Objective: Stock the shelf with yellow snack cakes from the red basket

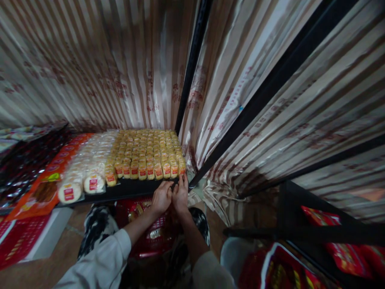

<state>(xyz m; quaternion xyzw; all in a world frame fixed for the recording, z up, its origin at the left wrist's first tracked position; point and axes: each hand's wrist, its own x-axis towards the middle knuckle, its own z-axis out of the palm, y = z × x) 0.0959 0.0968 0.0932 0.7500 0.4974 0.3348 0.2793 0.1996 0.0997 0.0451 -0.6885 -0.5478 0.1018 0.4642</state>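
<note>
Small yellow-wrapped cakes point(144, 148) with red labels stand in tight rows on a black shelf point(126, 188). At the front right corner, the fingertips of my right hand point(180, 196) are closed at the lower end of the last wrapped cake point(181, 165). My left hand point(162, 197) is beside it at the shelf's front edge, its fingers curled in; what they may hold is hidden. Below my forearms, a red basket point(147, 253) has several wrapped pieces in it.
Left of the cakes lie round white packaged cakes point(95, 183), an orange package point(36, 196) and dark shiny packets point(27, 160). Black posts point(240, 120) and a striped curtain point(126, 60) border the shelf. Red packets point(345, 257) lie at lower right.
</note>
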